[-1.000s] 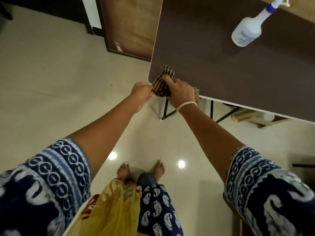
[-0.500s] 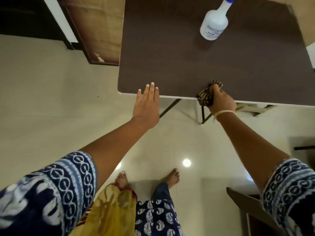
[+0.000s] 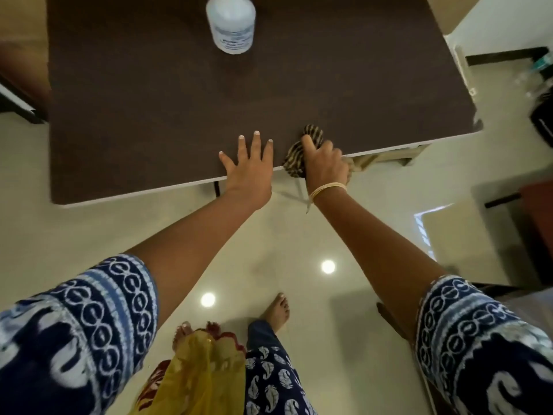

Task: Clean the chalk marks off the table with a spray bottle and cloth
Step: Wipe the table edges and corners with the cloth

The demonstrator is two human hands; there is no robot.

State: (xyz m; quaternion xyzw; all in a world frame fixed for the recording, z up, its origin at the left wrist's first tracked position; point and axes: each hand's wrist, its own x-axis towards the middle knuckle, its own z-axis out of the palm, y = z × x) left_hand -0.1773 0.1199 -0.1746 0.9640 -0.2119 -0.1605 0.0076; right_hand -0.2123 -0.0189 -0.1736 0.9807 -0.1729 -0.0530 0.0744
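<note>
While the right hand (image 3: 324,166) keeps its grip clamped on the bunched striped cloth (image 3: 299,155) at the desk (image 3: 149,115) near edge, the left hand (image 3: 250,167) lies flat and empty beside it, apparently nearer the spray bottle (image 3: 231,23) standing far across, chalk marks indiscernible.

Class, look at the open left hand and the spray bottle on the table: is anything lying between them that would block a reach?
Nothing visible does. The left hand rests flat at the near edge of the table, and only bare dark tabletop lies between it and the spray bottle. The cloth sits off to the side, in the right hand.
</note>
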